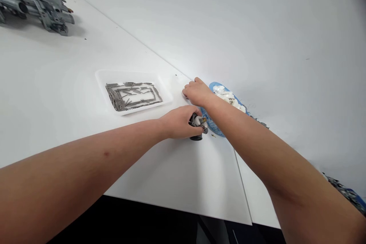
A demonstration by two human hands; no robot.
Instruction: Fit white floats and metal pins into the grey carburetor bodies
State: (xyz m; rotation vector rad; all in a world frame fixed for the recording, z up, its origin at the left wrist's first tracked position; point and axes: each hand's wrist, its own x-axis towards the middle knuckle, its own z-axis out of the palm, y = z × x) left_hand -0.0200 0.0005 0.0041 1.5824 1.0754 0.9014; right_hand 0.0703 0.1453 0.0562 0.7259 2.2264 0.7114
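My left hand (178, 122) is closed round a small dark metal part (197, 124) with a white and brass end, resting on the white table (57, 103). My right hand (197, 92) reaches past it with fingers curled down onto the table beside a blue basket (213, 126) of white plastic pieces (228, 97). What the right fingers pinch is hidden. A white tray (100, 78) holding several thin metal pins (131, 95) lies just left of both hands.
A pile of grey cast metal parts (37, 0) sits at the far left corner. A small brass piece (213, 135) lies by the basket. A seam (241, 183) splits the tabletop near the front edge. Dark parts (345, 192) lie at the right.
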